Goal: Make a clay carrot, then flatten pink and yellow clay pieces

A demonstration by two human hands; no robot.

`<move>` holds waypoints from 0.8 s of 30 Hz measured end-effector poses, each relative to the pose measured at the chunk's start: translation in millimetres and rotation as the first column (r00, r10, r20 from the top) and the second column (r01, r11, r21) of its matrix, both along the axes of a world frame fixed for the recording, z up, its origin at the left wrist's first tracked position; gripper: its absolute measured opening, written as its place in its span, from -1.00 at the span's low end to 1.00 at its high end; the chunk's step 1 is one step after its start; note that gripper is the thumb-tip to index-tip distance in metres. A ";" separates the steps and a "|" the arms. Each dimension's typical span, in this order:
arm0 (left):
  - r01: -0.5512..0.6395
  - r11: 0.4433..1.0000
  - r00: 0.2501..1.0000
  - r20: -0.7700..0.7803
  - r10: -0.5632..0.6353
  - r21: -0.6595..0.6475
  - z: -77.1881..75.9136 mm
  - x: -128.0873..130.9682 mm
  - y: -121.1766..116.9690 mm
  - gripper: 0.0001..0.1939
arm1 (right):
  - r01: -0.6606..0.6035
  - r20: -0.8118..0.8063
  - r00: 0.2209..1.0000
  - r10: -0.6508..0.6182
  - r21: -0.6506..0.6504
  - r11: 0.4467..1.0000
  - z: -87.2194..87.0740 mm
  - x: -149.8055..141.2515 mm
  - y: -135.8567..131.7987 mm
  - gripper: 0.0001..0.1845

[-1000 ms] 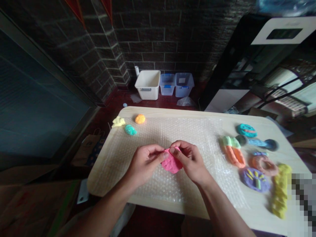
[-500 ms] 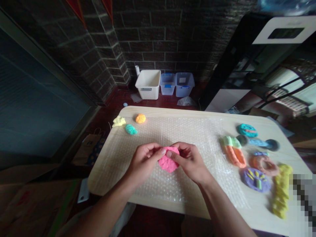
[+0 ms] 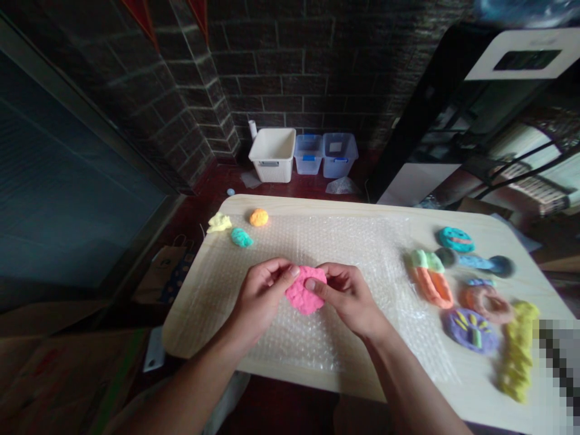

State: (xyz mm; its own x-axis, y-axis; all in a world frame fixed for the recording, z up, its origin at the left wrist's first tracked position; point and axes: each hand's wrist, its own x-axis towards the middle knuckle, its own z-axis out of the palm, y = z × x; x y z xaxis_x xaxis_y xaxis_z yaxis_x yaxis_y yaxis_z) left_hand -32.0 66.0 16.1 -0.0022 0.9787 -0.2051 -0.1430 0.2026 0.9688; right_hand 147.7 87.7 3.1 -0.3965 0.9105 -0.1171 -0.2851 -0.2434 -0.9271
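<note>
A flattened lump of pink modelling clay is held above the bubble wrap at the middle of the table. My left hand pinches its left edge, thumb on top. On the other side, my right hand grips the clay with its thumb pressed onto the upper face. Fingers beneath the clay are partly hidden. Beyond my left hand lie a green clay lump, an orange clay ball and a pale yellow clay piece.
Shaped clay pieces sit on the right of the table: a blue dumbbell shape, an orange-and-green loop, a purple disc, a pinkish ring, a teal disc and a yellow strip. Bins stand beyond.
The pink clay has shifted slightly left and turned a little between my hands. My left thumb has moved up toward its upper left edge.
</note>
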 end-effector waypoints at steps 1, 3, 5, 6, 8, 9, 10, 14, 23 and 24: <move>0.010 1.000 1.000 0.027 -0.010 -0.012 1.2 1.2 0.1 -0.70 | 0.009 -0.003 1.000 -0.009 0.000 1.000 0.1 0.5 0.2 -0.68; 0.053 0.998 0.996 0.067 -0.051 -0.029 3.7 3.1 0.4 -0.69 | 0.026 -0.004 1.000 -0.026 -0.001 1.000 0.9 1.2 0.3 -0.68; 0.095 0.995 0.994 0.065 -0.093 -0.037 5.5 4.0 0.7 -0.65 | 0.032 0.006 0.999 -0.032 0.003 0.999 2.2 1.5 0.2 -0.68; 0.109 0.993 0.993 0.055 -0.107 -0.039 6.1 4.1 0.8 -0.64 | 0.034 0.011 0.999 -0.034 0.005 0.999 2.8 1.5 0.1 -0.67; 0.117 0.993 0.992 0.050 -0.115 -0.033 6.5 3.6 1.0 -0.64 | 0.033 0.015 0.999 -0.034 0.012 0.999 3.4 1.1 -0.1 -0.66; 0.118 0.993 0.992 0.055 -0.117 -0.024 6.4 3.2 1.1 -0.64 | 0.027 0.015 1.000 -0.027 0.015 1.000 3.2 0.8 -0.3 -0.66; 0.121 0.993 0.991 0.059 -0.120 -0.012 6.1 2.8 1.1 -0.65 | 0.017 0.016 1.000 -0.017 0.018 1.000 2.8 0.5 -0.4 -0.66; 0.135 0.991 0.991 0.020 -0.135 0.008 4.6 1.3 0.8 -0.63 | -0.022 0.031 0.999 0.021 0.043 0.999 -1.0 -0.1 -1.3 -0.64; 0.112 0.993 0.993 -0.025 -0.113 -0.022 4.0 0.9 0.3 -0.68 | -0.020 0.011 1.000 0.020 0.045 0.999 4.9 0.6 -0.9 -0.61; 0.099 0.995 0.994 -0.044 -0.100 -0.006 3.5 0.9 0.3 -0.68 | -0.014 0.010 1.000 0.013 0.044 0.999 5.5 0.7 -0.4 -0.61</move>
State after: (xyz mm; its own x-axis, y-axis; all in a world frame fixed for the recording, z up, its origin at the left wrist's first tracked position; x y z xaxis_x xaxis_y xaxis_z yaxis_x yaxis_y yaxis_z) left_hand -31.1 66.3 19.6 0.0860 0.9737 -0.2109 -0.0787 0.2176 0.9729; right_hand 148.4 87.3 8.6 -0.4078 0.9095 -0.0811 -0.2726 -0.2061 -0.9398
